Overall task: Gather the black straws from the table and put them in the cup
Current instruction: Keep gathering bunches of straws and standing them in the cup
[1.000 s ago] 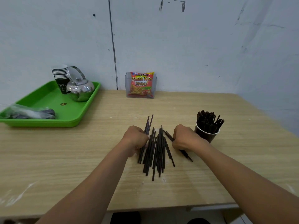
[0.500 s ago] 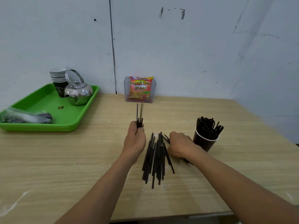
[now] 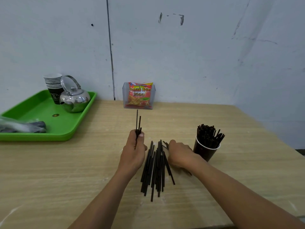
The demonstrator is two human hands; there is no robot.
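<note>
Both bare arms reach forward, side by side. The left hand (image 3: 134, 152) is up off the table, thumb on top, fingers curled tight round a few straws (image 3: 138, 124) that stand straight up. The right hand (image 3: 180, 155) is low, knuckles up, fingers curled down over a straw (image 3: 165, 144) lying flat.

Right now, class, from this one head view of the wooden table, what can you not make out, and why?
Head view:
Right hand: its back hides the fingers, so any grip on the loose thin black straws is unclear.
Crumpled clear plastic bag on the green plastic tray: blurred, cut by the left edge.
Small round thing on that tray: too small to identify.
</note>
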